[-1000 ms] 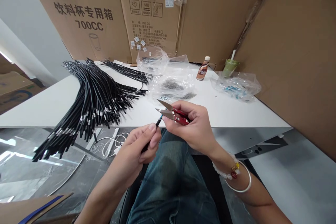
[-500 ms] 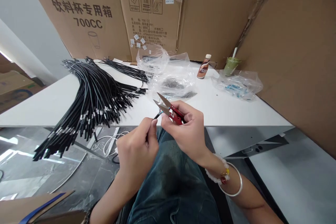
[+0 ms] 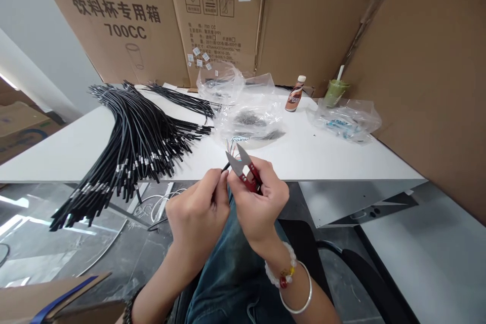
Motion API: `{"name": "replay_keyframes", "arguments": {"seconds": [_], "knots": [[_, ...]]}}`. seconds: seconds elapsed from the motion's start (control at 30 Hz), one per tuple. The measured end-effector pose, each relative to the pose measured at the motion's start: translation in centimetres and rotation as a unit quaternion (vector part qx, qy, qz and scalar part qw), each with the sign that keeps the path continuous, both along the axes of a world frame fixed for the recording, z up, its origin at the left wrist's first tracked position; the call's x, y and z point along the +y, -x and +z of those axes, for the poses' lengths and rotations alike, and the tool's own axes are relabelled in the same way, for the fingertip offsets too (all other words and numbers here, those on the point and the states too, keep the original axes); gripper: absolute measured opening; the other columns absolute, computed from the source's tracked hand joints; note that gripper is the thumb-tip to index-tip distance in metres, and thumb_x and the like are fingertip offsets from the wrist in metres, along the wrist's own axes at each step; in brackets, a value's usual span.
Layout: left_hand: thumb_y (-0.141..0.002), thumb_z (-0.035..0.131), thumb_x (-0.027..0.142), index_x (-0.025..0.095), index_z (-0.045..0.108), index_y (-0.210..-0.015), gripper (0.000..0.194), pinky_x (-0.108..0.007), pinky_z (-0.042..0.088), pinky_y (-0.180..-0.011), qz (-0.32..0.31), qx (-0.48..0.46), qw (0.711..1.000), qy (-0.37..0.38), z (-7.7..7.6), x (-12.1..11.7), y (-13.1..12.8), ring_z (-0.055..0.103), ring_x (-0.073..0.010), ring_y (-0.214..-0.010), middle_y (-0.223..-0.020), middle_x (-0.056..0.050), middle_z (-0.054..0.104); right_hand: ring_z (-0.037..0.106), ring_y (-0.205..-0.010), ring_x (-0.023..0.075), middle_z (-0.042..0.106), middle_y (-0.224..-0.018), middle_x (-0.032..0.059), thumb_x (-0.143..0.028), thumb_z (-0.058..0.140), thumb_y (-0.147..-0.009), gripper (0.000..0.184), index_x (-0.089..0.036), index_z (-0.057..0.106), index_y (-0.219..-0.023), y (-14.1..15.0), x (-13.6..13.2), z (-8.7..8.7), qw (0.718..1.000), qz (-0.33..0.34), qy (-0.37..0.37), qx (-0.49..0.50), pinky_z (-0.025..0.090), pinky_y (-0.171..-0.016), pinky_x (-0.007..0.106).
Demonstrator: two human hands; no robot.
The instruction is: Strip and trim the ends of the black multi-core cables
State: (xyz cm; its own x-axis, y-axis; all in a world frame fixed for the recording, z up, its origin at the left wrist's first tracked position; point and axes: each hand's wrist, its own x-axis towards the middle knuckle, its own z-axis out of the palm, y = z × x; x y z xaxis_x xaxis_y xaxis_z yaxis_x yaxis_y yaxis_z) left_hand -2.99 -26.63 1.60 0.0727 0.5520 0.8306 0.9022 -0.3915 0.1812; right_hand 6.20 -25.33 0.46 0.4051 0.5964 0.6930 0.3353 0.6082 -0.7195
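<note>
Black cable [image 3: 226,167] ends in thin, splayed wires [image 3: 233,150], some reddish.

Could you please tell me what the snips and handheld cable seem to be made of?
Snips: blades probably steel, given their grey metallic sheen; handles shiny red, painted metal or plastic. Cable: likely plastic or rubber sheathing, judging by its dull black surface, with thin wires at its end.

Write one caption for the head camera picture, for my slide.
Left hand grips a black cable; right hand holds red-handled scissors, blades apart, by its thin wires.
</note>
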Motion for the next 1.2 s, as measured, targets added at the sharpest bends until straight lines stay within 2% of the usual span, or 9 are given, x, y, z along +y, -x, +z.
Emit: {"name": "replay_keyframes", "arguments": {"seconds": [0.07, 0.17, 0.33, 0.57, 0.7, 0.77, 0.87, 1.0, 1.2], "knots": [[-0.088, 0.050, 0.014, 0.018, 0.056, -0.064, 0.024, -0.022, 0.021, -0.044, -0.005, -0.002, 1.000, 0.006, 0.0, 0.0, 0.0, 0.029, -0.0069, -0.039, -0.043, 0.006, 0.041, 0.037, -0.051, 0.0103, 0.050, -0.059, -0.0050, -0.020, 0.067, -0.075, 0.010, -0.023, 0.065, -0.085, -0.1, -0.1, 0.0, 1.000, 0.000, 0.004, -0.005, 0.038, -0.051, 0.025], [-0.089, 0.051, 0.016, 0.018, 0.059, -0.065, 0.025, -0.023, 0.023, -0.045, -0.002, 0.007, 1.000, -0.004, -0.2, 0.2, 0.0, 0.037, -0.0073, -0.039, -0.044, 0.005, 0.047, 0.036, -0.051, 0.0095, 0.044, -0.057, -0.0054, -0.022, 0.067, -0.072, 0.007, -0.022, 0.060, -0.073, 0.1, -0.3, 0.6, 0.995, 0.030, 0.060, 0.076, 0.035, -0.046, 0.023], [-0.086, 0.059, 0.012, 0.016, 0.072, -0.094, 0.015, -0.024, 0.032, -0.050, -0.036, 0.030, 0.997, -0.068, -0.6, 1.1, 0.1, 0.058, -0.0110, -0.049, -0.059, 0.000, 0.068, 0.030, -0.049, 0.0058, 0.035, -0.053, -0.0077, -0.022, 0.063, -0.071, 0.020, -0.019, 0.048, -0.059, 0.3, -0.7, 1.8, 0.956, 0.098, 0.145, 0.237, 0.032, -0.043, 0.018], [-0.082, 0.061, 0.010, 0.018, 0.074, -0.106, 0.029, -0.028, 0.031, -0.049, -0.010, 0.069, 0.992, -0.108, -0.8, 1.0, 0.5, 0.051, -0.0122, -0.044, -0.054, 0.001, 0.066, 0.037, -0.054, 0.0071, 0.041, -0.059, -0.0058, -0.028, 0.065, -0.069, 0.013, -0.018, 0.057, -0.071, 0.4, -0.7, 1.5, 0.922, 0.157, 0.163, 0.313, 0.041, -0.051, 0.020], [-0.081, 0.060, 0.011, 0.023, 0.075, -0.105, 0.030, -0.028, 0.031, -0.048, 0.010, 0.086, 0.990, -0.113, -0.9, 1.4, 0.7, 0.052, -0.0115, -0.044, -0.055, 0.003, 0.068, 0.025, -0.046, 0.0051, 0.029, -0.053, -0.0093, -0.031, 0.068, -0.068, 0.017, -0.019, 0.055, -0.069, 0.2, -1.7, 1.7, 0.894, 0.206, 0.202, 0.344, 0.034, -0.044, 0.019], [-0.082, 0.060, 0.011, 0.022, 0.075, -0.104, 0.029, -0.027, 0.033, -0.048, 0.002, 0.068, 0.992, -0.104, -0.8, 1.6, 0.8, 0.055, -0.0118, -0.046, -0.058, 0.002, 0.071, 0.021, -0.045, 0.0051, 0.028, -0.051, -0.0094, -0.030, 0.069, -0.069, 0.016, -0.018, 0.059, -0.069, 0.1, -2.4, 1.7, 0.897, 0.221, 0.204, 0.324, 0.029, -0.040, 0.019], [-0.085, 0.058, 0.011, 0.017, 0.073, -0.102, 0.024, -0.024, 0.040, -0.055, -0.049, -0.013, 0.997, -0.055, -0.4, 1.3, 0.8, 0.062, -0.0123, -0.054, -0.064, 0.000, 0.073, 0.023, -0.043, 0.0063, 0.029, -0.049, -0.0085, -0.029, 0.071, -0.074, 0.011, -0.019, 0.066, -0.072, -0.3, -2.8, 1.4, 0.932, 0.168, 0.158, 0.279, 0.025, -0.037, 0.020], [-0.092, 0.053, 0.018, 0.016, 0.072, -0.098, 0.020, -0.019, 0.040, -0.052, -0.147, -0.147, 0.972, 0.104, 0.7, 0.0, 0.7, 0.055, -0.0071, -0.046, -0.055, 0.005, 0.063, 0.030, -0.045, 0.0065, 0.038, -0.051, -0.0067, -0.025, 0.069, -0.079, 0.006, -0.020, 0.069, -0.078, -1.3, -2.2, 1.0, 0.962, 0.068, 0.099, 0.246, 0.028, -0.040, 0.019], [-0.096, 0.044, 0.024, 0.018, 0.071, -0.090, 0.028, -0.018, 0.035, -0.046, -0.267, -0.242, 0.884, 0.298, 2.1, -0.9, 1.1, 0.044, -0.0063, -0.040, -0.043, 0.009, 0.046, 0.044, -0.050, 0.0076, 0.059, -0.063, -0.0043, -0.020, 0.072, -0.076, 0.016, -0.023, 0.072, -0.092, -3.2, -1.8, 1.6, 0.977, 0.155, 0.067, 0.128, 0.035, -0.045, 0.020]]}}
